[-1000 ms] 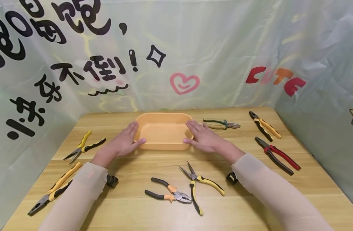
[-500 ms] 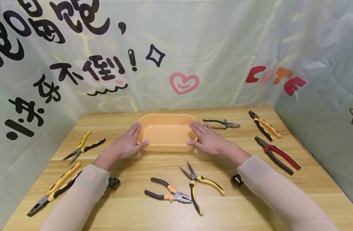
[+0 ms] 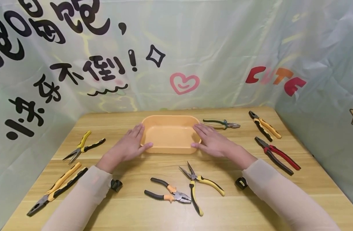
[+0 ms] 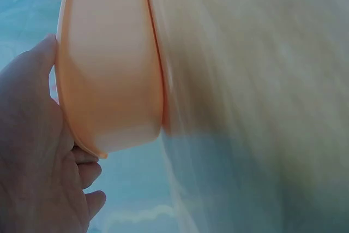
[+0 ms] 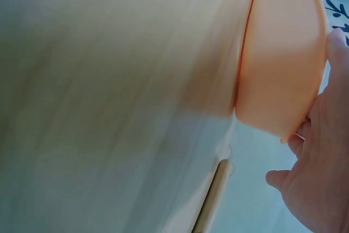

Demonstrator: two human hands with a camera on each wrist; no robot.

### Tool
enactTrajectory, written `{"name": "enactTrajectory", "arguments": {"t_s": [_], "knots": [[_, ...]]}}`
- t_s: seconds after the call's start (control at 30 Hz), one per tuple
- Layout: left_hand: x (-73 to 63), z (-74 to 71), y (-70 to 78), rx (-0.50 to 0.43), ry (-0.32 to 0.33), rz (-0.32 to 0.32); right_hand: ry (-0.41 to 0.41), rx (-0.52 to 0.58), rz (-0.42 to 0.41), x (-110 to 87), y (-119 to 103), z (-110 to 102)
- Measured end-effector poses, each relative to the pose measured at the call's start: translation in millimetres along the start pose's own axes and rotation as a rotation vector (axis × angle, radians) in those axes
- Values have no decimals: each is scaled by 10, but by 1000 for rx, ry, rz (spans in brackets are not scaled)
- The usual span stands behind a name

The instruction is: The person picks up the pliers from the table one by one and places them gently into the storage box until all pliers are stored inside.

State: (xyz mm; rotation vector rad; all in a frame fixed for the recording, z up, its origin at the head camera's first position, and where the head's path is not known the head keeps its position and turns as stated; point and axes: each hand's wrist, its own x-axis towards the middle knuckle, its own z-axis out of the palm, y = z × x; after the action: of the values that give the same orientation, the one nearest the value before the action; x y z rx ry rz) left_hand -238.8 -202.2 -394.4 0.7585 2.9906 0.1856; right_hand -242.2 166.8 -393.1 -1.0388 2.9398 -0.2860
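An orange plastic tray [image 3: 170, 136] with rounded corners stands on the wooden table, nothing in it. My left hand [image 3: 127, 144] holds its left end, thumb at the near corner and fingers along the side. Likewise my right hand [image 3: 218, 142] holds the right end. In the left wrist view the left hand [image 4: 38, 140] lies against the tray's rim [image 4: 64, 96]. The right wrist view shows the right hand [image 5: 322, 151] at the opposite end of the tray [image 5: 278, 64]. Close behind the right hand lie green-and-tan-handled pliers [image 3: 227, 124], partly covered.
Two yellow-black pliers, one long-nosed [image 3: 81, 149], one larger [image 3: 53, 191], lie at left. In front are orange-black pliers [image 3: 172, 192] and open long-nose pliers [image 3: 193, 179]. At right lie yellow-black pliers [image 3: 261, 123] and red-black pliers [image 3: 274, 154]. Printed cloth [image 3: 222, 48] surrounds the table.
The tray has slid a little to the right and slightly nearer to me, both hands moving with it. The pliers have stayed in place.
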Motion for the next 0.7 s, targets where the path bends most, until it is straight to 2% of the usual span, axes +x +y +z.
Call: {"name": "enactTrajectory", "arguments": {"t_s": [0.33, 0.7], "knots": [[-8, 17, 60, 1, -6, -20, -20, 21, 10, -69, 22, 6], [-6, 8, 134, 3, 4, 9, -12, 37, 5, -145, 47, -6]]}}
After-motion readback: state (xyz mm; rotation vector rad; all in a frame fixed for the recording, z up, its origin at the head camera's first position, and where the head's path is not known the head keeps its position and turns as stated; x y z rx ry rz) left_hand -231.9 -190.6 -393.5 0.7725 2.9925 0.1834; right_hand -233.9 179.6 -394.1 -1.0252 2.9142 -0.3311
